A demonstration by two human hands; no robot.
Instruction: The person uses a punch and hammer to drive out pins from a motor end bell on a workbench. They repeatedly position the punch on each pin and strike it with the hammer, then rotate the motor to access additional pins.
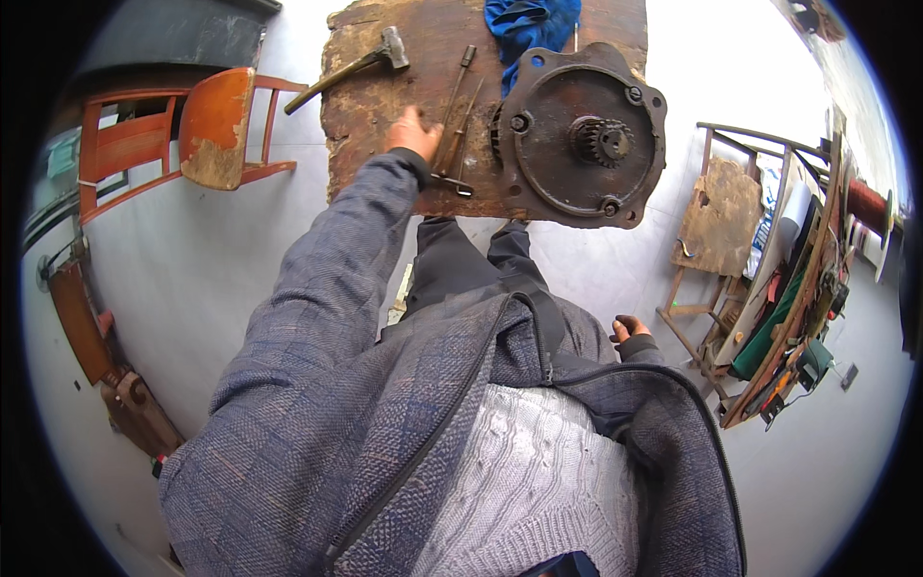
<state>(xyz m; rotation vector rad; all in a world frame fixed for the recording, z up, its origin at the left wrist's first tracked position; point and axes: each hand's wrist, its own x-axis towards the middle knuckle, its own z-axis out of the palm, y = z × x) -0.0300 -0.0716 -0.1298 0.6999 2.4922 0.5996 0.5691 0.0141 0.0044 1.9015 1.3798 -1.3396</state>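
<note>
Dark metal rod point(454, 103) lies on the wooden bench point(365, 117), long axis pointing forward, far end leaning right. Left hand point(414, 134), fingers bent, is beside it; right hand point(629, 333) hangs half-curled. Neither grip can be told. Blue lettering marks white packaging point(766, 227).

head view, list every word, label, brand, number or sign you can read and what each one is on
White package beside the worn wooden seat at right: large blue lettering, partly in view; I won't copy it out.
Gear housing, hammer and long metal tools: no lettering to be made out; any small marks are too small to read.
</note>
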